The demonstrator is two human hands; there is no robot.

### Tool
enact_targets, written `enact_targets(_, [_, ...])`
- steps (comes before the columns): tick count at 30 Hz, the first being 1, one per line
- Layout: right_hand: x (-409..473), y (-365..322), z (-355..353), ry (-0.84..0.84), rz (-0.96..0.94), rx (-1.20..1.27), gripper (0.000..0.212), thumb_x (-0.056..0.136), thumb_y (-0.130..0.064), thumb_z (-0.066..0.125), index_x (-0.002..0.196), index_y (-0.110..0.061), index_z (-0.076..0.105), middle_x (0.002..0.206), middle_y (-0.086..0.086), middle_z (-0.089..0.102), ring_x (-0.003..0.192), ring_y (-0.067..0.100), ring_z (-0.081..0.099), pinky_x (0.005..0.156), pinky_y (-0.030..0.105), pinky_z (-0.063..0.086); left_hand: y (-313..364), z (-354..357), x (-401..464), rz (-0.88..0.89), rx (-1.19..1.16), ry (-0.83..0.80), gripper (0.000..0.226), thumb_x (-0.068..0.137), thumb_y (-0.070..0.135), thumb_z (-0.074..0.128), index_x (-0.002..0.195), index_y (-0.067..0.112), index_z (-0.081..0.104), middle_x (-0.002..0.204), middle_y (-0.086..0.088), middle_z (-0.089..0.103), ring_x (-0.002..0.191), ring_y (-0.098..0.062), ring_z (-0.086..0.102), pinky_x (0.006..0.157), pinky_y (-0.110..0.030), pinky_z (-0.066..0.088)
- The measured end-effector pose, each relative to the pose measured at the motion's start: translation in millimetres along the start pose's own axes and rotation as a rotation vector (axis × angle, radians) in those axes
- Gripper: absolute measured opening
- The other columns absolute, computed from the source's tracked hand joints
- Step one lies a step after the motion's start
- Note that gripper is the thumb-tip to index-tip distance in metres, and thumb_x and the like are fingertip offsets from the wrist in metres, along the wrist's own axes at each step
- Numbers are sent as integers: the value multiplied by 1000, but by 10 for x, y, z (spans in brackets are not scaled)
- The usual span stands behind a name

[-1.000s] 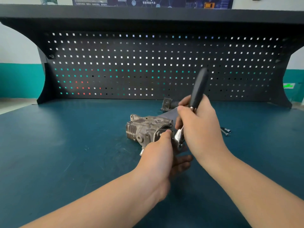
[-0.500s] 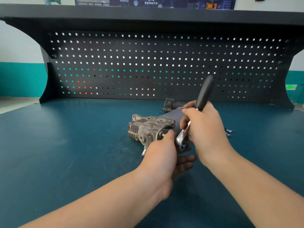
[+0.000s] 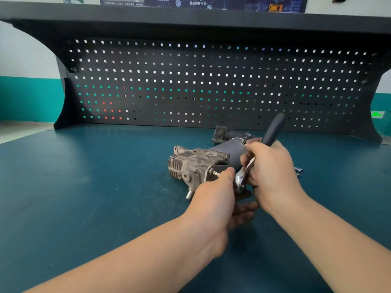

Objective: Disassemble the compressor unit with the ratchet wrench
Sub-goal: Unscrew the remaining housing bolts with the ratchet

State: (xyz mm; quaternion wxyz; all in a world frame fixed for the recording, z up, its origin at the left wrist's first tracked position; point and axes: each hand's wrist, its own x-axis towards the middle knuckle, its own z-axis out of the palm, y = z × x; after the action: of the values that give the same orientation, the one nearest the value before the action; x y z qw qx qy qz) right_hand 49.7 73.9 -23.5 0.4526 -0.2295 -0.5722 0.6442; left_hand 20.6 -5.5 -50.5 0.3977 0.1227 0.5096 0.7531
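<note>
A teal workbench (image 3: pixel 84 197) is backed at twelve o'clock by a black pegboard (image 3: pixel 211 85). The compressor unit (image 3: pixel 196 163) lies at centre. The ratchet wrench (image 3: pixel 273 132) is clenched in the right hand (image 3: pixel 273 172). A bolt (image 3: pixel 216 173) is pinched by the left hand (image 3: pixel 213 199). Loose bolts (image 3: pixel 298 171) lie at three o'clock.

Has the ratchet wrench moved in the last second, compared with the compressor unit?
Yes. The ratchet wrench has tilted: its handle swung right and lower, relative to the compressor unit.

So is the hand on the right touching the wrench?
Touching. The head view shows the right hand with its fingers wrapped round the ratchet wrench, just below its dark grip.
</note>
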Motion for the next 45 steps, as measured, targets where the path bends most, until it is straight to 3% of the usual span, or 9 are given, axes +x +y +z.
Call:
enact_targets(5, [-161,-68,-3,-223,-523,-285,17,89,-5,48,85,-21,47,52,-6,49,45,6,47,45,18,41,17,-18,-32,3,-3,-62,31,95,35,48,78,15,63,64,-2,65,44,-13,61,46,-21,51])
enact_targets(10, [-212,-78,-63,-454,-888,-774,14,88,-22,47,99,-14,50,65,-2,58,57,17,53,59,40,45,34,-56,-70,26,34,-132,30,94,33,48,93,14,72,80,-6,73,64,-16,69,56,-26,57])
enact_targets(17, [-129,-98,-23,-326,-529,-373,15,90,-6,48,86,-20,48,52,-5,46,50,12,46,50,25,42,29,-17,-57,14,22,-76,30,97,35,46,83,14,61,66,-3,64,43,-12,59,44,-20,50])
enact_targets(23, [12,-85,-30,-108,-40,-100,11,90,-2,45,84,-11,47,47,4,48,27,4,35,30,14,24,18,-4,-12,-9,13,-37,33,98,32,43,103,7,64,101,-17,70,39,-13,57,42,-20,49])
enact_targets(27, [95,0,-86,-52,356,95,24,88,-2,43,64,-6,43,46,4,46,23,7,23,30,10,16,-18,-19,34,-4,32,-28,38,99,33,41,104,5,66,79,-11,70,38,-12,57,40,-18,48])
enact_targets(31, [92,37,-87,-53,421,128,30,85,0,41,55,-5,41,50,7,42,22,7,22,29,9,15,-15,-19,29,-12,40,-6,38,98,35,42,102,6,67,68,-7,67,38,-12,58,40,-18,47])
enact_targets(37, [40,-44,-27,-67,28,-7,7,89,-4,45,88,-10,46,55,7,50,25,3,34,30,13,24,14,7,-14,-27,21,-16,36,98,34,42,102,7,65,94,-15,71,39,-12,58,42,-20,49])
enact_targets(42, [-158,-103,1,-228,-546,-399,15,86,-9,50,84,-24,49,54,-8,54,50,8,51,53,22,41,20,-19,-32,8,6,-70,30,96,32,44,82,13,63,62,-2,66,43,-13,60,47,-21,52])
enact_targets(45, [-270,-82,-14,-385,-809,-696,11,85,-20,48,95,-19,51,64,-8,58,59,14,54,61,34,47,14,-50,-58,31,15,-125,28,96,28,46,90,15,70,78,-4,73,63,-17,69,60,-29,58])
